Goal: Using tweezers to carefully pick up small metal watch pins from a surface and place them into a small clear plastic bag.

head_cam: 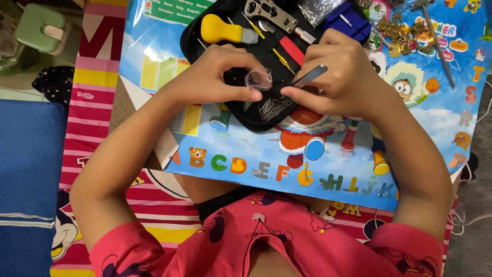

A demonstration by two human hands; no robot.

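My left hand (218,77) pinches a small clear plastic bag (259,79) between thumb and fingers, above an open black tool case (205,41). My right hand (335,74) holds a slim metal tweezers-like tool (307,78), its tip pointing toward the bag. Below the two hands a heap of thin metal pins (274,109) lies on the case's black lining. Inside the case are a yellow-handled tool (220,30), a red-handled tool (292,50), a metal wrench-like tool (270,13) and a blue block (351,19).
The case sits on a colourful alphabet poster (359,154) spread over a striped pink mat (92,102). Gold watch parts (402,33) and a long metal tool (438,43) lie at the upper right. A green box (41,25) and blue fabric (28,169) are at the left.
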